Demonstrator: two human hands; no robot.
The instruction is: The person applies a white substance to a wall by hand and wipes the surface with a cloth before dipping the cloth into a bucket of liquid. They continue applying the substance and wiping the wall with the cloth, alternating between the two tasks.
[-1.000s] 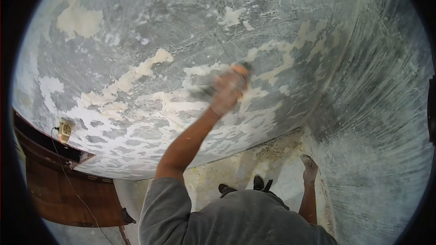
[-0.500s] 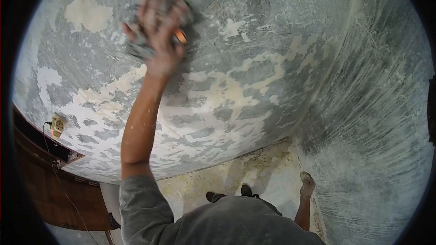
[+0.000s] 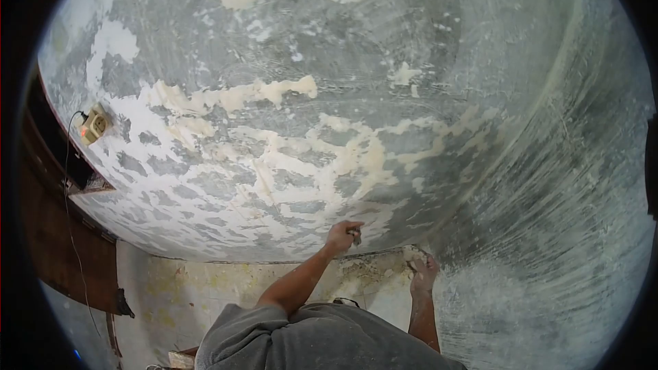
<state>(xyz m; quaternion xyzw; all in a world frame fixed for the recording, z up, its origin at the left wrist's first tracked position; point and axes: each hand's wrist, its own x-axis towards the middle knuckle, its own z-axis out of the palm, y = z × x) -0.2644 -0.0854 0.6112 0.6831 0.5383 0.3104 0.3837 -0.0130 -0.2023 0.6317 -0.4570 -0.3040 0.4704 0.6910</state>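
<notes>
My left hand is low in front of the patchy wall, its fingers curled round a small greyish thing. What that is I cannot tell. Lower and to the right, near the wall corner, my right hand is closed at the fingertips on a pale, crusted piece. Its palm side faces the left hand, and the two hands are apart. Cream and white filler patches cover much of the grey wall around and above the left hand.
A socket box with a plugged-in cord and a red light is on the wall at left. Below it stands brown wooden furniture. A streaked side wall rises at right. Yellowish residue spots the tiled floor.
My left hand has come down from high on the wall; the orange-handled tool it held there no longer shows. My right hand has moved left and slightly up. The view has shifted upward.
</notes>
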